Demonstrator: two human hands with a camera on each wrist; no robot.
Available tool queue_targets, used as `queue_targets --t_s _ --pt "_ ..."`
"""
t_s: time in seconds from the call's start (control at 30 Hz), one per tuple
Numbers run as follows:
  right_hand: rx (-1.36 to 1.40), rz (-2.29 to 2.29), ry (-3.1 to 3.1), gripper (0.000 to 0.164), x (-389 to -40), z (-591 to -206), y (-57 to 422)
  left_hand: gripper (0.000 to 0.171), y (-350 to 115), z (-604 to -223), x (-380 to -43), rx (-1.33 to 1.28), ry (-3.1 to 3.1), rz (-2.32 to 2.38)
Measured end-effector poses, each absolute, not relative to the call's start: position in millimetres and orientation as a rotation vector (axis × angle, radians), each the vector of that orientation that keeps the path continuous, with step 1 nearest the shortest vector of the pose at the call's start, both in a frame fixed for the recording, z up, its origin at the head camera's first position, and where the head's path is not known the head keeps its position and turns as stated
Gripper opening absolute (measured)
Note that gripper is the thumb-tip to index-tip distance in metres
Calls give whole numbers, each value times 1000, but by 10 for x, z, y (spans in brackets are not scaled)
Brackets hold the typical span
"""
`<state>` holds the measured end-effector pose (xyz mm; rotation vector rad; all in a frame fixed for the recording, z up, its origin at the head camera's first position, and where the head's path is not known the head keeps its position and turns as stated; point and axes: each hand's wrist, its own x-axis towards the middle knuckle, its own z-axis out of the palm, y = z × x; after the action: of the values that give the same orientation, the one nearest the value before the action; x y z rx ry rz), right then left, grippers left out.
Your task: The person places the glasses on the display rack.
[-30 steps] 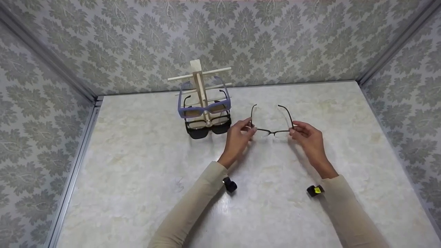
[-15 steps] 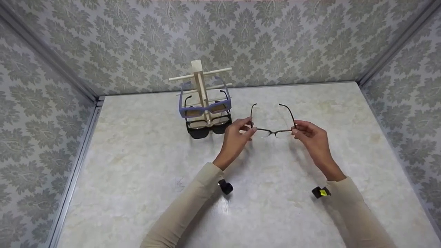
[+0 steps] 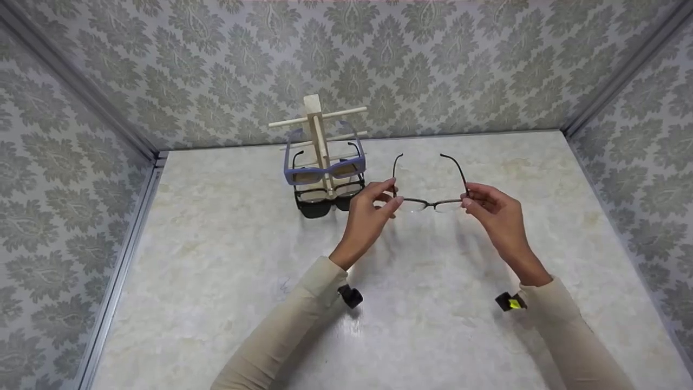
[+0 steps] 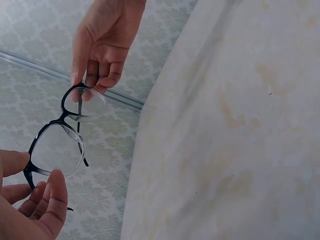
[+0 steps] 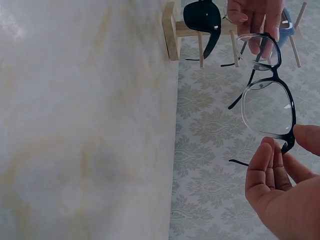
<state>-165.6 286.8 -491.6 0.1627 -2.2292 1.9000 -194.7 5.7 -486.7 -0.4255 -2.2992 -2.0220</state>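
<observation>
Left hand and right hand each pinch an outer corner of the clear-lensed glasses (arms unfolded); light, fragile, best gripped at the hinges.

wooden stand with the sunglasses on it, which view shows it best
The head view: the whole wooden stand shows upright, with blue sunglasses above black sunglasses, beside the left hand. The right wrist view catches only its base, some pegs and a dark lens at the top edge. The left wrist view shows none of it.
</observation>
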Motion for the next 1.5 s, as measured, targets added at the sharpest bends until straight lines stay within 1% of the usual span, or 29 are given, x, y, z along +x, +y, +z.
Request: queue_targets --t_s 1.1,1.33,1.5 --pt "274 1863 -2160 33 -1579 -4400 2694 45 -138 -4427 -1840 -519 -2238 -1952" --pt "267 1882 -2131 34 -1591 -4350 2656 45 -178 -4375 -1837 -518 -2210 -1953" --pt "320 1916 -2073 34 -1584 -4292 2631 45 -212 -4298 -1813 -548 -2188 -1946"
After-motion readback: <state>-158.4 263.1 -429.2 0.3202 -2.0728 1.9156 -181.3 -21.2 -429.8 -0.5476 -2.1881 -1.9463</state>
